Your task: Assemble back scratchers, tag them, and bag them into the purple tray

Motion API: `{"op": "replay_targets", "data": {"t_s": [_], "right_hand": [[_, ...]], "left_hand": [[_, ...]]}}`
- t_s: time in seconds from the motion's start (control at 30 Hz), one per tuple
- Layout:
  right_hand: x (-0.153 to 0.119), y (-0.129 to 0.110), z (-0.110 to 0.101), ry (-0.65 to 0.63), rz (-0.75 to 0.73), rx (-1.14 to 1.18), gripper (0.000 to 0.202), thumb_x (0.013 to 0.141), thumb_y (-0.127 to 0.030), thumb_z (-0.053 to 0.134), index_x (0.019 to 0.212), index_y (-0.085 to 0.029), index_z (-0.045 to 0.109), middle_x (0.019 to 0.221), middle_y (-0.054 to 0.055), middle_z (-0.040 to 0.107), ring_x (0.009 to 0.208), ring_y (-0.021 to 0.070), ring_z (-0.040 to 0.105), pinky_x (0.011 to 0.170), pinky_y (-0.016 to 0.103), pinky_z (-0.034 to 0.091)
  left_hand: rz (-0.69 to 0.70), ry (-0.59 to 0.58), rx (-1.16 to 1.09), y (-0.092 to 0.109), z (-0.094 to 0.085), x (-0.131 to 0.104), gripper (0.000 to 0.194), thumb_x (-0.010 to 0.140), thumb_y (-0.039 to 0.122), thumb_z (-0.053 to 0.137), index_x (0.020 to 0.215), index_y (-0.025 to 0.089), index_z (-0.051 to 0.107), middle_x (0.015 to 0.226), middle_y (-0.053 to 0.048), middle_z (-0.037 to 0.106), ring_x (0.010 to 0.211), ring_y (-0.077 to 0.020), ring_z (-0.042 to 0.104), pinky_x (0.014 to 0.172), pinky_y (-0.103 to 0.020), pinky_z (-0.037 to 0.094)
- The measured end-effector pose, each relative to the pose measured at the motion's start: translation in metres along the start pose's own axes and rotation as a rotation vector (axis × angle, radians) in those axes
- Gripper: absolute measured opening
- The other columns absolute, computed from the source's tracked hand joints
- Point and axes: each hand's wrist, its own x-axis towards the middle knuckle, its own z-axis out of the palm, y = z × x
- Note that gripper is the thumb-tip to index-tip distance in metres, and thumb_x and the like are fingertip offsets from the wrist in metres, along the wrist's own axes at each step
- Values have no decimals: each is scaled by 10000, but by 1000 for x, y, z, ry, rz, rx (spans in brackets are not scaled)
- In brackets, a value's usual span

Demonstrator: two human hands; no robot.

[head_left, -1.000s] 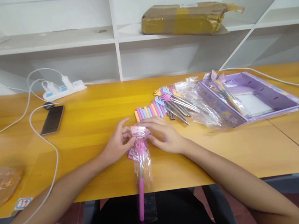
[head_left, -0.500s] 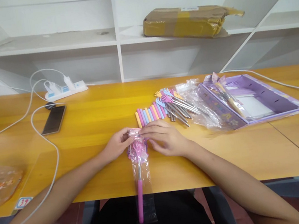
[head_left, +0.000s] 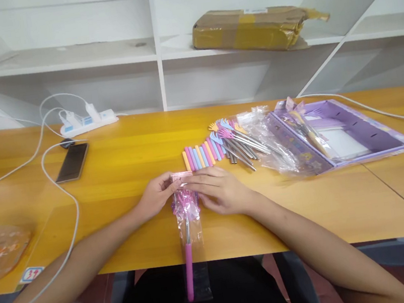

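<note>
A clear plastic bag [head_left: 198, 252] lies over the table's front edge with a pink back scratcher [head_left: 189, 273] inside it. The scratcher's hand-shaped head is at the top, on a metal rod, and its pink handle hangs past the edge. My left hand [head_left: 157, 194] pinches the left side of the bag's top end between thumb and fingers. Across that same top end lie the fingers of my right hand [head_left: 220, 189], pressed together on the bag's flap. Pink and purple shapes beneath the head are partly hidden.
Behind my hands lie coloured handles [head_left: 199, 157] in a row and several back scratchers [head_left: 236, 141] with metal rods. Clear bags [head_left: 272, 146] and a purple box [head_left: 367, 128] are on the right. A phone [head_left: 73, 162], power strip [head_left: 88, 121] and white cable [head_left: 76, 204] lie left.
My right hand's fingers have slid slightly left across the bag's top end, nearer my left thumb. The scratcher and the bag stay almost in place.
</note>
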Motion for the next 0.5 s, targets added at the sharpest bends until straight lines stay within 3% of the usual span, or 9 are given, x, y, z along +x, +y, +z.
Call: {"op": "replay_targets", "data": {"t_s": [0.2,0.5], "right_hand": [[-3,3,2,-16,-1,-57,520,942,-123,562,1438,-271,617,1390,36,703,1125,238,649,902,418,539],[-7,2,-1,59,47,-59,406,922,-92,540,1242,-274,712,1187,27,774,996,233,653,867,419,534]], "left_hand": [[-30,-8,-9,-1,2,0,334,966,462,672,1114,164,701,1047,-72,744,946,-208,691,854,-342,535],[11,-60,-62,8,2,1,321,980,425,649,1183,189,724,1157,-83,764,1078,-235,698,970,-378,529]]}}
